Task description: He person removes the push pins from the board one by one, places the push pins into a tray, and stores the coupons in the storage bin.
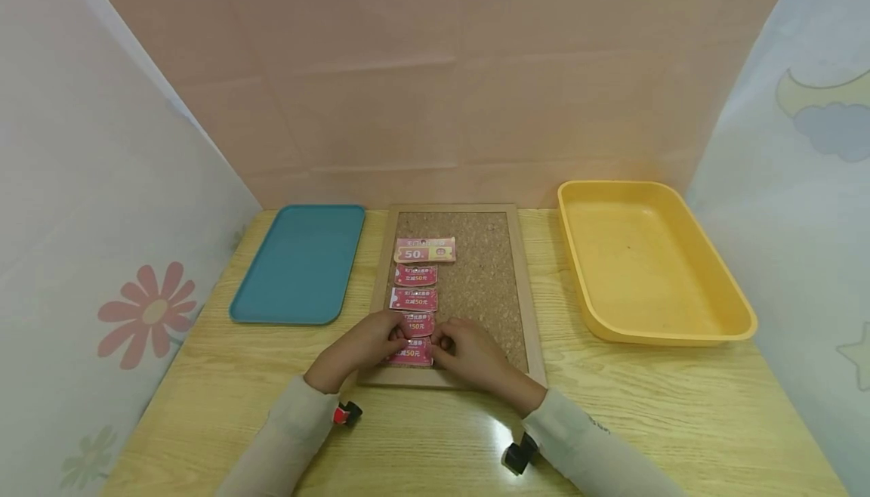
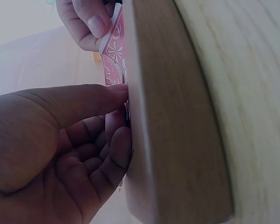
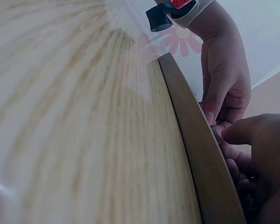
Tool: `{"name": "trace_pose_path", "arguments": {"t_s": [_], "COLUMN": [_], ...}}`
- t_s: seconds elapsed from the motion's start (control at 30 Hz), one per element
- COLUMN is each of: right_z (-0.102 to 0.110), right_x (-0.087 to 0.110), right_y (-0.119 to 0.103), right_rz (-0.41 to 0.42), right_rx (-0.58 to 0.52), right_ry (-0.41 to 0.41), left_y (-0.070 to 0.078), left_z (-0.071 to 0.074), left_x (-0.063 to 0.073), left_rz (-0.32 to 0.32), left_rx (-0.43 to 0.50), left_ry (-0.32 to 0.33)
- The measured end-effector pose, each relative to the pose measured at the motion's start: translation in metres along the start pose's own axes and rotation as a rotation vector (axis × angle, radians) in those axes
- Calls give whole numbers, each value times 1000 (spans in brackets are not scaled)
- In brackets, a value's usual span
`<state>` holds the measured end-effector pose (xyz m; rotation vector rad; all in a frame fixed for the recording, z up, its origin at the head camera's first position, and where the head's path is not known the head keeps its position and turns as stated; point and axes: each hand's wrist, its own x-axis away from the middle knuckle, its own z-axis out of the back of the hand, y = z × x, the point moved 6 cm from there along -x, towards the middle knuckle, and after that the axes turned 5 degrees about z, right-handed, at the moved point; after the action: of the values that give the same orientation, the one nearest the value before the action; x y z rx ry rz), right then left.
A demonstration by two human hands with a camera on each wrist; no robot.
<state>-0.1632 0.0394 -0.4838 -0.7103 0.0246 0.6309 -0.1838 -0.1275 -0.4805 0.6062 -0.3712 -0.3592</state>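
A framed cork board (image 1: 482,278) lies on the table with several pink coupons in a column along its left side. Small pin-like dots show near the coupons' top edges. My left hand (image 1: 370,338) has thumb and index finger around the dot, a pushpin (image 1: 409,341), at the top of the lowest coupon (image 1: 413,355); the fingertips partly hide it. My right hand (image 1: 476,352) pinches this coupon's right edge between thumb and curled fingers. In the left wrist view, the coupon (image 2: 114,44) stands slightly off the board's surface by the right hand (image 2: 86,23).
A teal tray (image 1: 299,263) lies left of the board. On the right stands a deep yellow tub (image 1: 646,263). The board's wooden frame (image 1: 533,316) forms a raised edge around the cork. Cloth-covered walls (image 1: 448,104) enclose the table's back and sides.
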Motion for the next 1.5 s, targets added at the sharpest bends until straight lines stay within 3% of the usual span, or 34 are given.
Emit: {"name": "trace_pose_path", "arguments": {"t_s": [0.87,1.5], "right_z": [0,-1], "right_x": [-1,0], "right_y": [1,1], "right_rz": [-2,3], "right_rx": [11,-7], "right_ry": [-8,-8], "left_y": [1,5], "left_z": [1,3], "left_x": [1,1], "left_rz": [-38,-24], "left_rx": [-10,-69], "left_ry": [7,13]}}
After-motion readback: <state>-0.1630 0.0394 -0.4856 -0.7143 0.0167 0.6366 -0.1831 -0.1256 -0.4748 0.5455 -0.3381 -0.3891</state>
